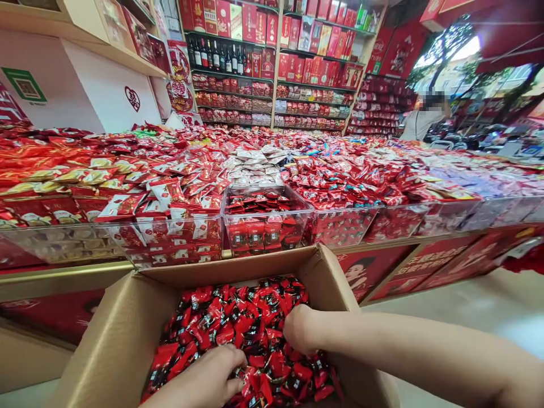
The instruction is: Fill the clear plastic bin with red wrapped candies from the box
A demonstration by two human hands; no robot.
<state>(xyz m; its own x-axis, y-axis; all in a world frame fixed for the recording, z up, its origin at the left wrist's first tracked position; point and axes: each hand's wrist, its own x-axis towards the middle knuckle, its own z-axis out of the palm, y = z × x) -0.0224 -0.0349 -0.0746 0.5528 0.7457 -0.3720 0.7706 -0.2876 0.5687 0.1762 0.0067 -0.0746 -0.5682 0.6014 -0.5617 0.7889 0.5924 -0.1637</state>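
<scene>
A cardboard box (102, 334) stands open in front of me, holding a heap of small red-and-black wrapped packets (229, 311). My left hand (219, 368) rests on the packets near the box's front. Its thumb and forefinger are apart, and the other fingers curl down out of sight. Deeper to the right, my right hand (301, 328) is bent down into the heap; its fingers are hidden behind the wrist and packets. Just beyond the box, a clear plastic bin (267, 212) contains similar red-and-black packets.
Clear bins of wrapped snacks (170, 226) line the counter on both sides. Shelves (276, 68) with red boxes and bottles rise behind. A person (419, 122) stands at the far right. The tiled floor (459, 300) shows at right.
</scene>
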